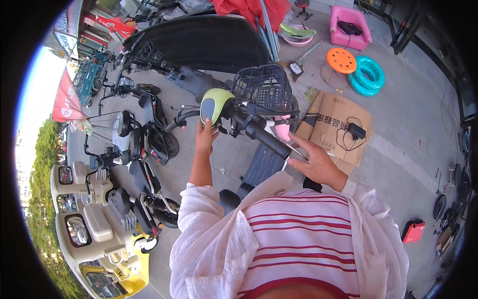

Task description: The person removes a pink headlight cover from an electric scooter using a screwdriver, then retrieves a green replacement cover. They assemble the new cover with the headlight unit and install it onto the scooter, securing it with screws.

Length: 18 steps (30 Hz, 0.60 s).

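Observation:
An electric bike stands in front of me, its lime-green headlamp cover with a grey top panel at the middle of the handlebar. My left hand is raised under that cover, fingertips touching its near edge, fingers partly stretched and not wrapped round anything. Beside the black right handlebar grip, my right hand is open, thumb and index finger spread apart around the end of a thin silver brake lever. Whether the fingers press on the lever is hard to tell. A black basket sits ahead of the handlebar.
Cardboard with a black charger lies to the right. Beyond it are an orange stool, teal rings and a pink armchair. Parked bikes and a cream-yellow vehicle stand on the left. A red case lies lower right.

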Tool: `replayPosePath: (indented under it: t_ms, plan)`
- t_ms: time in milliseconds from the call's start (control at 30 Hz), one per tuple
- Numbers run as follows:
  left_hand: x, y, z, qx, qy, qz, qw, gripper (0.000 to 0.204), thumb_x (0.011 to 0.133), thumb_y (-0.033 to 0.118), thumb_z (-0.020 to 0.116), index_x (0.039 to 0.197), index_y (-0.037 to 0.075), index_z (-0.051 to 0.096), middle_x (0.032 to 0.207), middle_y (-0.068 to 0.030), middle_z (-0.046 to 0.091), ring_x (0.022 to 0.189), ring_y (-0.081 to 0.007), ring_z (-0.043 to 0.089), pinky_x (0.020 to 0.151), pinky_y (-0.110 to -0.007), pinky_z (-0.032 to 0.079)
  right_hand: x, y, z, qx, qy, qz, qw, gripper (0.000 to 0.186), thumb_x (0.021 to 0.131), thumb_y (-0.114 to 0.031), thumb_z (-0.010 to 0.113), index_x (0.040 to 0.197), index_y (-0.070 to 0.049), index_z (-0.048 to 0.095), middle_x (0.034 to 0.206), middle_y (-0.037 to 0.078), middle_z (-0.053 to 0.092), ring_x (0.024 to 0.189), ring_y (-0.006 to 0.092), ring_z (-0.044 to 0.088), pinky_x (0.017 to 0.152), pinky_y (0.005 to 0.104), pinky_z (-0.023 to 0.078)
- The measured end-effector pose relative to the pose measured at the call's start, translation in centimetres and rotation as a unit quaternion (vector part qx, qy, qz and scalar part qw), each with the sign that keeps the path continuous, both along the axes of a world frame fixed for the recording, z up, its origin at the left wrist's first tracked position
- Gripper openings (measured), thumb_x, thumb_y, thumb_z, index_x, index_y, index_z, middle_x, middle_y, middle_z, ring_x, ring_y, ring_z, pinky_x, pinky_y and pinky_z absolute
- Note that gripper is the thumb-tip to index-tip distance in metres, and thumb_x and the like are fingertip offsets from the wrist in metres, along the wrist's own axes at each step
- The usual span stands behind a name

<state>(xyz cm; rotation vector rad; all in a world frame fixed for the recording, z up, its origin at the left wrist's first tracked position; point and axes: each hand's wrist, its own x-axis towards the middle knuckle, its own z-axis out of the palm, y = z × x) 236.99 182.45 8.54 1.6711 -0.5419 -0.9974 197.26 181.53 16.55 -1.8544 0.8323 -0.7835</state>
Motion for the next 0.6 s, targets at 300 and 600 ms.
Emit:
replayPosePath:
  t_ms: [300,600]
  plan:
    - [2.2,-2.1,2.5,0.091,-0.261,-0.066,0.959,0.070,0.094,0.047,0.053,0.141,-0.003,0.042,0.138,-0.0229,0.051,0.128,-0.0337,0.048,0.105,-0.038,0.037,4.4,2.0,2.7,-0.006,0.217,0.127,0.968,0.060,0.089,-0.030,0.064,0.142,-0.009,0.045,0.097,0.024,0.066,0.083,0.0414,0.064,0.074,0.0465,0.049]
    - [-3.1,-5.9,5.0,0.126,-0.363,-0.134,0.914,0.087,0.088,0.064,0.054,0.145,0.000,0.037,0.133,-0.0280,0.050,0.123,-0.0371,0.050,0.105,-0.040,0.037,2.1,4.7,-6.1,0.181,0.060,0.422,0.886,0.034,0.092,-0.030,0.063,0.117,-0.008,0.068,0.090,0.018,0.070,0.077,0.0312,0.068,0.068,0.0383,0.051]
